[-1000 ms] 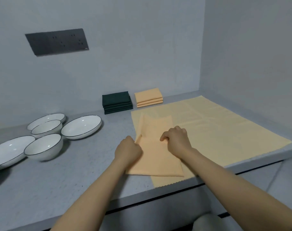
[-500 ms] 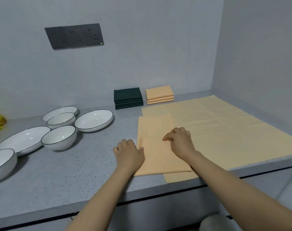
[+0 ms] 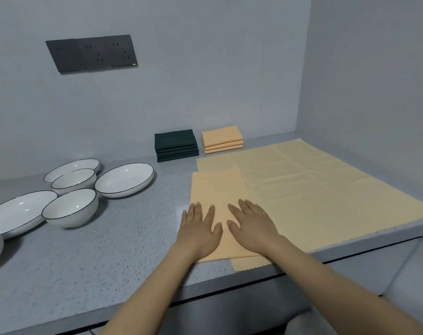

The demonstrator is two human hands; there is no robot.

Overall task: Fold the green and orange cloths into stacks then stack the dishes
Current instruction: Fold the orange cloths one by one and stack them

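Both hands lie flat on the folded orange cloth (image 3: pixel 217 201), which sits at the near edge of the grey table (image 3: pixel 109 250), overlapping the left border of a larger orange cloth (image 3: pixel 314 189) spread open to the right. The left hand (image 3: pixel 198 228) presses the cloth's left edge with fingers straight and spread, its grip released; the right hand (image 3: pixel 251 228) does the same just beside it, palm down, grasping nothing. This looks like the smoothing stage of a fold. To do it well, I would sweep both palms away from the body along the strip so trapped air and ripples run out the far end, keep the long edges lined up, then bring the near end over to the far end for a crisp half. Pressing only in the middle could leave the corners skewed, and dragging too hard may pull the sheet underneath along with it. Against the back wall a green stack (image 3: pixel 176 145) and an orange stack (image 3: pixel 222 139) stand just beside each other, ready to receive this piece. To the left, the white bowls (image 3: pixel 71 207) and plates (image 3: pixel 124 178) are spread loose, not yet stacked.
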